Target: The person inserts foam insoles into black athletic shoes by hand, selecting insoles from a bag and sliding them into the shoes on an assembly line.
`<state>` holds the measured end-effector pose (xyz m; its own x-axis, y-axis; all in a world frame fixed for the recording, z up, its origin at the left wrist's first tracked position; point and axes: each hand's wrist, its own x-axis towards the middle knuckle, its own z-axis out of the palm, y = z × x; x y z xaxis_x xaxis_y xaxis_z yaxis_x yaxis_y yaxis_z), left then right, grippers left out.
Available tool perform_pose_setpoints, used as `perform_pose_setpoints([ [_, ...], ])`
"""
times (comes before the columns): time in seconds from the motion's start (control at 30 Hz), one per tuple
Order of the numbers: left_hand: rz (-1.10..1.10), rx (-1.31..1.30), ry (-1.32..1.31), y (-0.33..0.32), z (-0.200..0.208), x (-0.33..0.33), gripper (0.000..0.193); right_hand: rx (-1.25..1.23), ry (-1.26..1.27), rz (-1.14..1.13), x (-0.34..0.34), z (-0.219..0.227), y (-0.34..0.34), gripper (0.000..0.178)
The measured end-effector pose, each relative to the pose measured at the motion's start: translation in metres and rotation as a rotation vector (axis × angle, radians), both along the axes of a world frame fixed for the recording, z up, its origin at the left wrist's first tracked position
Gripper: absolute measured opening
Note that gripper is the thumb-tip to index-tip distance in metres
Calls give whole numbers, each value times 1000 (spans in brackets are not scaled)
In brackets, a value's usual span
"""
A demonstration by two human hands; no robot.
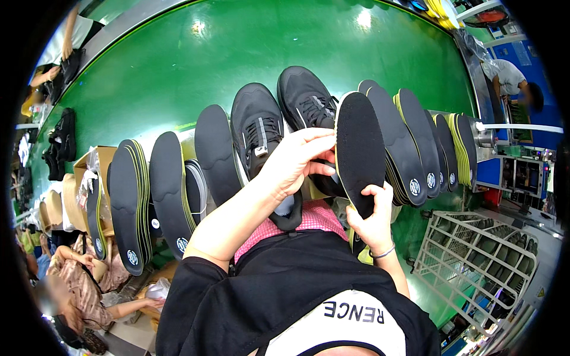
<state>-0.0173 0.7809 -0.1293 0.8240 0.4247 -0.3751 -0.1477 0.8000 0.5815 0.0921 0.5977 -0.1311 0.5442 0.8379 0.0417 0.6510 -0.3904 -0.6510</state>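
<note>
A black insole [359, 145] with a yellowish edge is raised upright in front of me, between both hands. My left hand [298, 155] is closed on its left edge, thumb and fingers pinching it. At the lower end, my right hand [375, 222] pinches the insole between thumb and fingers. Just beyond lie two black lace-up shoes: one shoe [255, 121] is partly covered by my left hand and forearm, the other shoe [304, 98] sits farther off, its heel hidden. Beside the left shoe lies another black insole [215, 148].
Stacks of black insoles [127, 202] stand left, with more insoles [409, 142] to the right. A green table [249, 44] stretches beyond the shoes. At lower right is a white wire rack [457, 249] holding dark items. A cardboard box [105, 159] stands left; other people work around.
</note>
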Motion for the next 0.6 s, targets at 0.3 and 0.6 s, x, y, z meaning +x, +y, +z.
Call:
perform_pose_setpoints([
  [0.3,14,-47,-38,-8,2,7,27,5,-12,13,11,0,-8,45],
  [0.6,21,-31,-24,-14,2,13,27,-3,-14,11,17,1,-13,44],
])
